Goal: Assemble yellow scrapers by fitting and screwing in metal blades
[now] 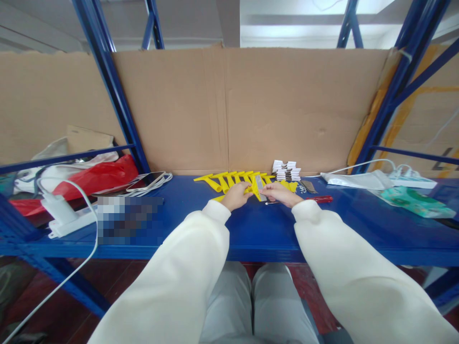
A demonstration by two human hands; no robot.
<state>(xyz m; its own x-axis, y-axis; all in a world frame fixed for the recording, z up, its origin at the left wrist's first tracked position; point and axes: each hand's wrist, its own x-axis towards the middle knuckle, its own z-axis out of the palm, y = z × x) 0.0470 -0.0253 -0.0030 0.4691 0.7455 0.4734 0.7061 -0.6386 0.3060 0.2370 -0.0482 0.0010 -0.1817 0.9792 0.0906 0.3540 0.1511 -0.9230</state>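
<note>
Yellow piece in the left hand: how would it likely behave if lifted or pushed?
The yellow piece is probably stiff, as its edges look firm in the left hand. It looks like thin plastic, so likely light. Pushed across the smooth blue surface, it might slide easily.

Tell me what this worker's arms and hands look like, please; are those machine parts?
No, they're a person's. Both arms wear loose, plain off-white long sleeves, softly creased, narrowing to cuffs at the wrists. The left hand and right hand are bare, without gloves. No cables or printed markings show on the sleeves.
</note>
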